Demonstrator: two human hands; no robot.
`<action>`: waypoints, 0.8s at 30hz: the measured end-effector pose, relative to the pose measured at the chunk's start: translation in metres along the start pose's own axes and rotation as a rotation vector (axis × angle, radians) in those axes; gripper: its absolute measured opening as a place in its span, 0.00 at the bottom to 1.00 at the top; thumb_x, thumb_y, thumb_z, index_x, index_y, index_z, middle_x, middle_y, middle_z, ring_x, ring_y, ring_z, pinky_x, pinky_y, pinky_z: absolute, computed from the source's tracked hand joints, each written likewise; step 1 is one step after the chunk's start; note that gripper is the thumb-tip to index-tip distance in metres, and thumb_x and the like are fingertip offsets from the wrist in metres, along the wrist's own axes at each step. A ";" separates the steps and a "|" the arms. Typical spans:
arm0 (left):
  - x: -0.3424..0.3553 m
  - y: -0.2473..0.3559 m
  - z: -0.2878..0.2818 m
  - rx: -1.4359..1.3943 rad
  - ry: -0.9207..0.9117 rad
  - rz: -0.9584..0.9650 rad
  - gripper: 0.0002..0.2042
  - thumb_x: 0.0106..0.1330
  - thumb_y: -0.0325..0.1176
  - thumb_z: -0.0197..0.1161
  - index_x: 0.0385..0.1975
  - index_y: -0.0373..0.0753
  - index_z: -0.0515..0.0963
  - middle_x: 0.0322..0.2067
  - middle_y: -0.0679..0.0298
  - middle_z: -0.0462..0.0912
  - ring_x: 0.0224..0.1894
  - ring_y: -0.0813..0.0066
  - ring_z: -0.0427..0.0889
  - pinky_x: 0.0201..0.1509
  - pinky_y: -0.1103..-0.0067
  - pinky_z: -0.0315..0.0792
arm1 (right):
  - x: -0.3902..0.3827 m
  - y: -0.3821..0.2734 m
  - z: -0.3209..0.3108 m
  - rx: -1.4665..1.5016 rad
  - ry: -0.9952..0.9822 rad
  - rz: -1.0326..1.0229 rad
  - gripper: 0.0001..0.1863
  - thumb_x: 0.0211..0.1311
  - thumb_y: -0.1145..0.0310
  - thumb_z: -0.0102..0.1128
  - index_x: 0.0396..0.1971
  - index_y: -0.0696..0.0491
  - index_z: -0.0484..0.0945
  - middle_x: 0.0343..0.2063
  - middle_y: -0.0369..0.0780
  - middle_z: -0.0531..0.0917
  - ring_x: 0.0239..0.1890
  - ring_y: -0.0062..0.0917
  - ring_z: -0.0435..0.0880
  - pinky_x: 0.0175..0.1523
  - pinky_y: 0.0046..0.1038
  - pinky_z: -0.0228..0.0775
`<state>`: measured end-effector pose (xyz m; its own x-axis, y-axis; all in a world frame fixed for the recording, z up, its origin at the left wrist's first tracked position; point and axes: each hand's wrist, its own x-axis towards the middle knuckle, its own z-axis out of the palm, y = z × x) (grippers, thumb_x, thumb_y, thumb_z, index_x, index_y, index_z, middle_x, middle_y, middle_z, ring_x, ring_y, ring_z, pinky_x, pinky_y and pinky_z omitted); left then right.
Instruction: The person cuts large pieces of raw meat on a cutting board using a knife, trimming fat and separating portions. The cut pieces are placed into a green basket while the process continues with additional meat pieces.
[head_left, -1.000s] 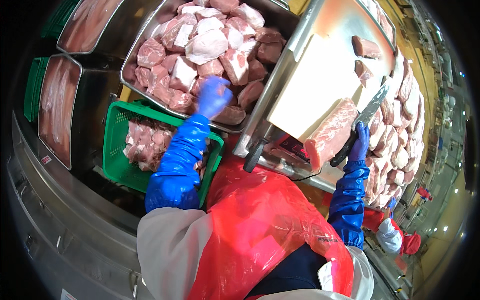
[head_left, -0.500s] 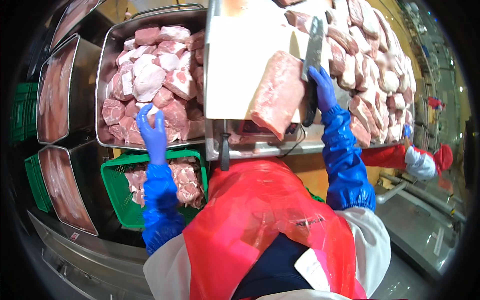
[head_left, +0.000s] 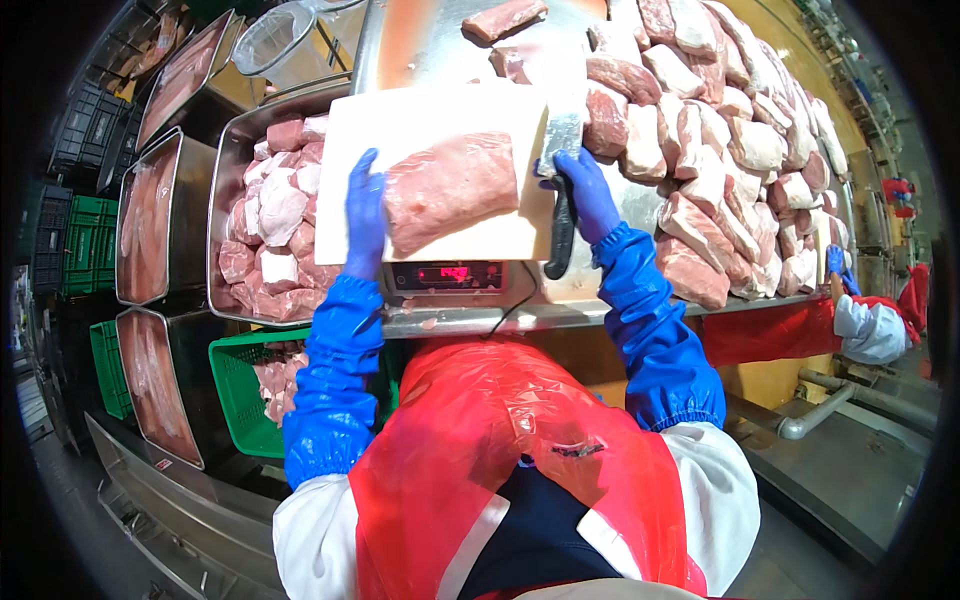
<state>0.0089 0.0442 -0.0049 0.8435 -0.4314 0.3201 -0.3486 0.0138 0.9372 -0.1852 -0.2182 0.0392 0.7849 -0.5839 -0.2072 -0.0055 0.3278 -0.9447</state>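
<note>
A thick pale-pink slab of pork loin (head_left: 452, 190) lies crosswise on a white cutting board (head_left: 470, 108). My left hand (head_left: 366, 215), in a blue glove, is open at the board's left edge, fingers stretched out beside the meat. Over on the right, my gloved right hand (head_left: 586, 195) is closed on a knife (head_left: 562, 232) near where the black handle meets the broad blade. The blade points away from me along the board's right edge. Below the board's near edge shows a scale (head_left: 450, 278) with a lit red display.
Many pork pieces (head_left: 735, 190) are heaped on the steel table at right. A steel tub (head_left: 215, 200) of pork chunks stands left, a green basket (head_left: 235, 400) with trimmings nearer. A co-worker's gloved hand (head_left: 836, 262) is at far right. A cable (head_left: 520, 310) hangs over the table edge.
My left hand has gone from the tub of chunks to the board's left edge. The loin slab has turned crosswise. The board sits further left, and the scale display now shows.
</note>
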 end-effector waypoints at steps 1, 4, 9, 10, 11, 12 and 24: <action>-0.011 0.006 -0.015 0.029 0.042 -0.019 0.20 0.75 0.32 0.50 0.63 0.28 0.68 0.61 0.52 0.72 0.64 0.65 0.69 0.70 0.72 0.61 | 0.001 -0.002 -0.015 0.002 -0.004 -0.016 0.20 0.71 0.64 0.55 0.56 0.59 0.73 0.44 0.37 0.81 0.41 0.19 0.80 0.49 0.25 0.75; -0.041 0.027 -0.036 -0.097 0.125 -0.179 0.21 0.76 0.33 0.49 0.64 0.28 0.66 0.63 0.53 0.71 0.66 0.65 0.68 0.71 0.72 0.60 | 0.019 -0.012 -0.036 -0.068 0.002 -0.109 0.18 0.72 0.64 0.52 0.54 0.59 0.74 0.42 0.39 0.83 0.43 0.23 0.82 0.54 0.26 0.73; -0.065 0.041 -0.030 0.040 0.052 -0.191 0.25 0.77 0.35 0.50 0.68 0.28 0.60 0.67 0.52 0.64 0.69 0.62 0.62 0.73 0.69 0.56 | 0.068 -0.014 -0.006 -0.016 -0.142 -0.138 0.19 0.73 0.62 0.52 0.55 0.59 0.74 0.47 0.40 0.83 0.46 0.23 0.83 0.56 0.27 0.73; -0.067 0.048 -0.023 0.044 0.032 -0.208 0.26 0.76 0.35 0.50 0.69 0.28 0.58 0.68 0.52 0.62 0.70 0.61 0.61 0.74 0.69 0.54 | 0.079 -0.016 0.001 -0.003 -0.126 -0.099 0.20 0.73 0.61 0.52 0.56 0.59 0.74 0.49 0.40 0.83 0.48 0.25 0.83 0.58 0.28 0.73; -0.071 0.052 -0.014 0.048 0.008 -0.224 0.28 0.76 0.36 0.51 0.70 0.28 0.56 0.70 0.51 0.59 0.71 0.59 0.59 0.75 0.68 0.53 | 0.088 -0.016 0.009 -0.026 -0.165 -0.113 0.21 0.73 0.61 0.52 0.56 0.59 0.74 0.49 0.40 0.83 0.48 0.25 0.83 0.58 0.28 0.73; -0.079 0.054 0.000 -0.032 -0.031 -0.218 0.30 0.75 0.36 0.53 0.71 0.29 0.53 0.71 0.48 0.56 0.73 0.56 0.56 0.76 0.67 0.50 | 0.099 -0.012 0.019 -0.051 -0.211 -0.122 0.21 0.73 0.60 0.52 0.56 0.59 0.74 0.49 0.40 0.83 0.49 0.25 0.83 0.58 0.28 0.73; 0.125 -0.014 0.074 -0.102 -0.487 -0.051 0.22 0.78 0.39 0.44 0.62 0.31 0.71 0.57 0.55 0.79 0.60 0.69 0.74 0.70 0.76 0.61 | -0.028 0.042 0.108 -0.075 0.198 -0.147 0.14 0.72 0.64 0.55 0.49 0.57 0.75 0.40 0.37 0.81 0.41 0.20 0.78 0.49 0.25 0.72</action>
<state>0.0887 -0.0767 0.0121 0.5609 -0.8047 0.1948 -0.2498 0.0598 0.9664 -0.1405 -0.1083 0.0330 0.6439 -0.7579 -0.1050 0.0476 0.1766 -0.9831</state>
